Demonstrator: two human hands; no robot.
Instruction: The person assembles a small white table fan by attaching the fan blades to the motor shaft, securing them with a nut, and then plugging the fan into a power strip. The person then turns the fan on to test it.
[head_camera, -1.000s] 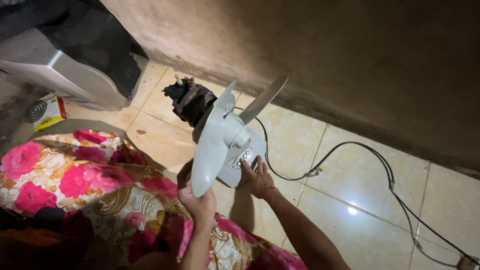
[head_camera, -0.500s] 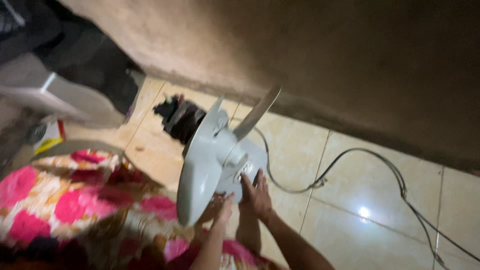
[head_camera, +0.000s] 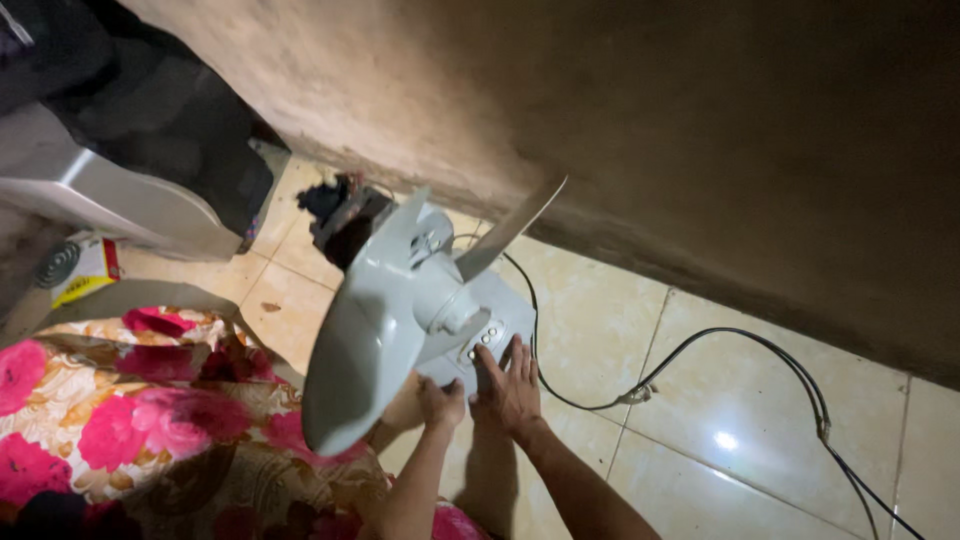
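Looking down from the left side, we see a small yellow and red box (head_camera: 82, 270) lying on the tiled floor (head_camera: 720, 400), next to a big grey case (head_camera: 120, 205) with something dark on top of it. Below that, a cloth with big pink flowers (head_camera: 150, 420) covers our lap. Next comes the grey fan (head_camera: 420, 300), which has no cage around it. It stands on the floor close to the brown wall (head_camera: 650, 130), and its long blade (head_camera: 365, 345) sticks out toward us, while another blade points up at the wall. The dark motor (head_camera: 340, 215) sits behind the blades. Our left hand (head_camera: 437, 402) is at the near edge of the fan's base (head_camera: 490, 330), partly hidden by the big blade. Its fingers look curled, but we cannot tell if it grips anything. Just beside it, our right hand (head_camera: 510, 385) lies open and flat on the base, with the fingers spread and the tips right by the little round buttons (head_camera: 487, 338). Farther right, a black cord (head_camera: 700, 345) runs from the fan across the shiny tiles and off to the bottom right corner.
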